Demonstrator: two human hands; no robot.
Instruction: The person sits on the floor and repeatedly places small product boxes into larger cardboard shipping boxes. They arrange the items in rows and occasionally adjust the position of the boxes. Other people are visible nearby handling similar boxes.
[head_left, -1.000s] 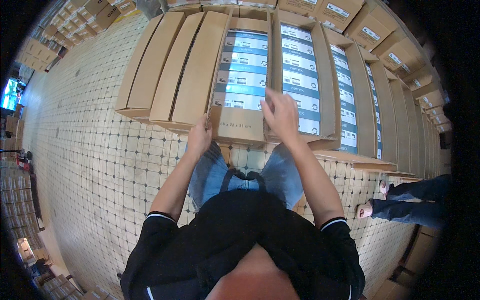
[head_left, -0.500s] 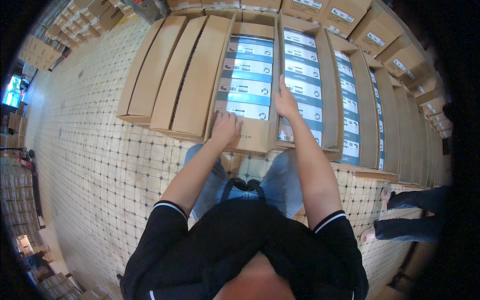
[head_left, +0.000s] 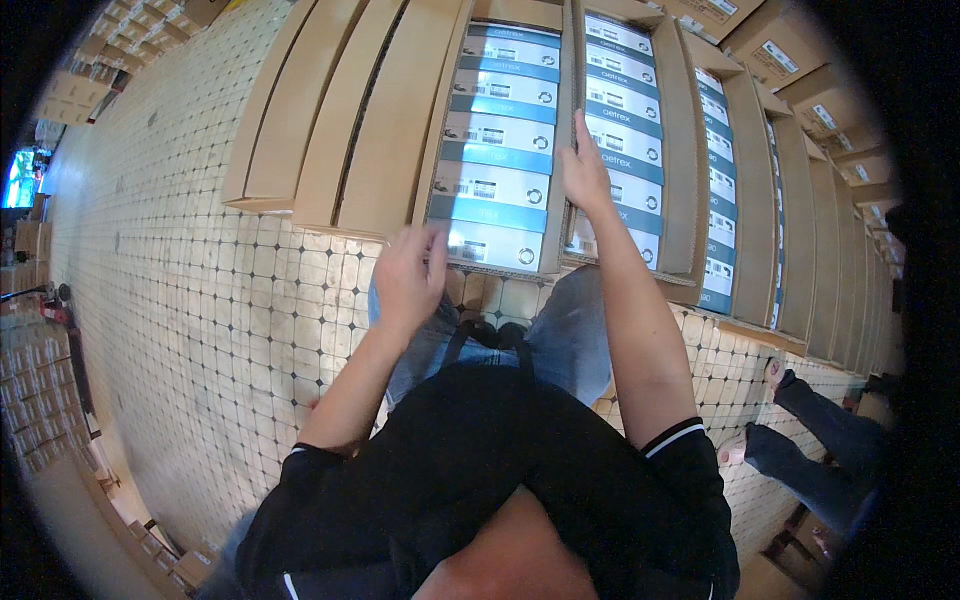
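One half-curled left hand [head_left: 410,275] is by the shoebox carton [head_left: 520,12], the straighter right hand [head_left: 588,182] along a cardboard flap [head_left: 567,90] that hard pushing might crease; neither grip is clear.

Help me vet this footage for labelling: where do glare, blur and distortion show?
Head view: bluish glare on the boxes; the left hand looks slightly blurred. Also head view: the floor curves toward the picture's dark edges; the screen at left looks overbright.

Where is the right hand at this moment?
In the head view, the right hand is above and right of centre, at the upright flap between two open cartons.
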